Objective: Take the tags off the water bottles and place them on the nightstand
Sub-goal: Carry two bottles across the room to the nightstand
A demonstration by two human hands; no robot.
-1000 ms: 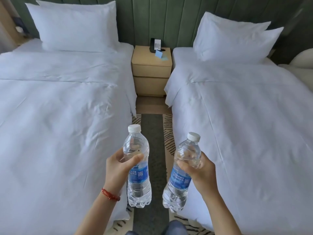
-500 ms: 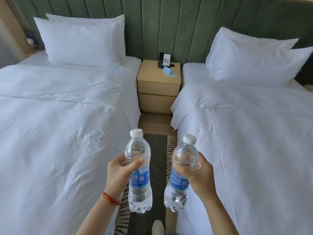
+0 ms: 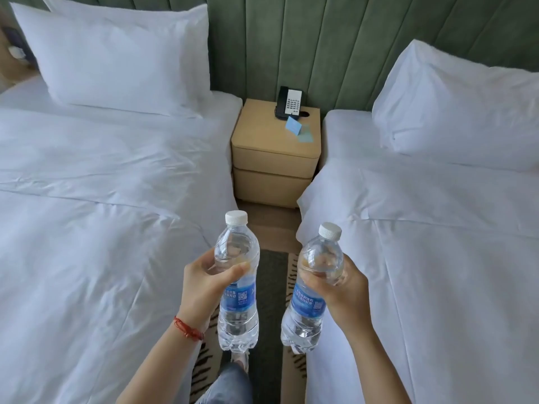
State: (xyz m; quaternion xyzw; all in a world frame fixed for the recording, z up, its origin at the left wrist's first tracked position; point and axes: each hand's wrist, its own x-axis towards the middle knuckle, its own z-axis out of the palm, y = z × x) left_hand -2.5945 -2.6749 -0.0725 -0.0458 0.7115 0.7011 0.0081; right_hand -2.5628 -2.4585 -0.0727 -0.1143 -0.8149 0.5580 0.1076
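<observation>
The nightstand (image 3: 275, 141) is looking nearer and bigger than a moment earlier, so the person is walking forward between the two beds. The left hand (image 3: 204, 282) is gripping the left bottle (image 3: 237, 282) around its upper part, and the right hand (image 3: 339, 290) is gripping the right bottle (image 3: 310, 290) in the same way. Both bottles are staying upright in the air, well apart from the nightstand. No hanging tags are showing; only the blue labels are visible on the bottles.

On the nightstand a phone (image 3: 288, 104) and a blue card (image 3: 294, 126) are standing at the back right; the front part is bare. The risk is probably this: both hands are full, so peeling anything is hard without first putting one bottle down. A bottle placed too far back may be knocking the card, and a thin bottle may be tipping if it is released at the edge.
</observation>
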